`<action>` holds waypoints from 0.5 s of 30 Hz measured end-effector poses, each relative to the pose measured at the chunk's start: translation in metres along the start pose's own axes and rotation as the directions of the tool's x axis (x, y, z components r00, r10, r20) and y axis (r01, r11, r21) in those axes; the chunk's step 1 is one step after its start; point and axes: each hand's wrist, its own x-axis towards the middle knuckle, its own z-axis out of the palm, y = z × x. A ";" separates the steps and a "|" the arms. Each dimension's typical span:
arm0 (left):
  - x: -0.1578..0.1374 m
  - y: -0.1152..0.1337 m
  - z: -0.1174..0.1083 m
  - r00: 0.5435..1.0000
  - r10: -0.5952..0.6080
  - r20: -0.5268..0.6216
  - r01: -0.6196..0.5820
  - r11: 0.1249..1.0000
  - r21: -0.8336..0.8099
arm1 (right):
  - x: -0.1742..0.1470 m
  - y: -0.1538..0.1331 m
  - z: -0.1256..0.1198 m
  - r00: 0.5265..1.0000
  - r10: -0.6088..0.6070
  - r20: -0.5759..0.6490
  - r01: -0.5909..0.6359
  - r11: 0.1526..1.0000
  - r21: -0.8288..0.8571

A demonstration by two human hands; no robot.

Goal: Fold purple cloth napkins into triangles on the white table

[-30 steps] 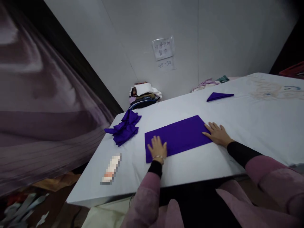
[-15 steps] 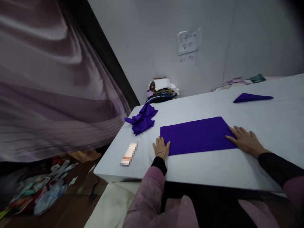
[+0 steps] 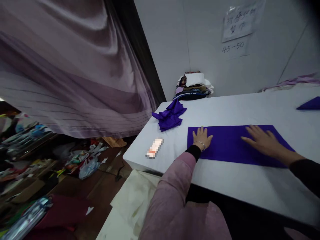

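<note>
A purple cloth (image 3: 227, 143), folded into a long flat rectangle with a slanted right end, lies on the white-covered table (image 3: 225, 113). My left hand (image 3: 201, 138) rests on its left part with the fingers spread. Over the right part lies my right hand (image 3: 265, 141), palm down, fingers apart. Neither hand grips anything. A crumpled pile of purple cloth (image 3: 171, 115) sits beyond my left hand. At the far right edge a folded purple cloth (image 3: 311, 104) is partly cut off.
A pixelated oblong item (image 3: 155, 148) lies near the table's left end. Stacked clothes (image 3: 193, 86) stand against the wall. A curtain (image 3: 100, 80) hangs at the left. Bags and boxes (image 3: 82, 163) clutter the floor. Pale fabric (image 3: 132, 200) lies below the table's front edge.
Both hands have moved from the cloth's two ends inward onto its surface. The view has swung left, so the table appears shifted right and more floor shows.
</note>
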 end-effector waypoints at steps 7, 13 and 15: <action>0.033 0.006 0.030 0.999 -0.031 -0.031 0.031 1.000 0.000 | 0.059 -0.104 0.029 0.972 -0.218 0.091 0.210 0.974 0.089; 0.029 -0.001 0.042 0.998 -0.047 -0.051 0.048 0.999 0.010 | 0.080 -0.109 0.054 0.945 -0.268 0.190 0.249 0.961 0.118; 0.029 -0.001 0.042 0.998 -0.038 -0.057 0.038 0.999 0.005 | 0.083 -0.092 0.062 0.944 -0.268 0.194 0.248 0.961 0.123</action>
